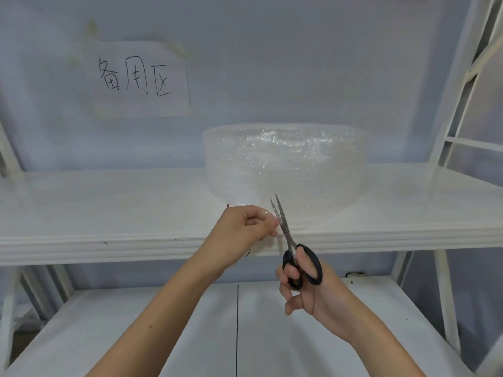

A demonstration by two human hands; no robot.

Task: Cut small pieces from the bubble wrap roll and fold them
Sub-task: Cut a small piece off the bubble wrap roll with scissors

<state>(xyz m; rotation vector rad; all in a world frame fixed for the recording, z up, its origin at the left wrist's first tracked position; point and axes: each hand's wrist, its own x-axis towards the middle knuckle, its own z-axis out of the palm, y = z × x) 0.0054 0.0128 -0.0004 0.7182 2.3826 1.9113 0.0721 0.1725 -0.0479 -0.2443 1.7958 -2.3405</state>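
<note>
Head view looks onto a white shelving unit against a pale wall. An upper shelf runs across the middle of the scene, and a lower white surface spreads out near me, split by a thin dark seam down its centre. A paper sign with handwritten characters is stuck to the wall at far left. White frame struts rise on the right.

My bubble wrap roll sits on the upper shelf, right of centre, on its flat end, its near side close to the shelf's front edge. A loose flap of wrap comes off its near lower side toward me.

My left hand reaches up from the lower left, knuckles toward me, fingers curled and pinching that loose flap at the shelf's front edge. My right hand is lower and to the right, below the shelf lip, with thumb and fingers through the black handles of the scissors. Its blades point up and slightly left, parted a little, with the wrap between them just beside my left fingertips.

Left of the roll the upper shelf is bare all the way to the frame, and a narrower bare strip lies to its right. Beneath my forearms, the lower surface has nothing on it that I can see.
</note>
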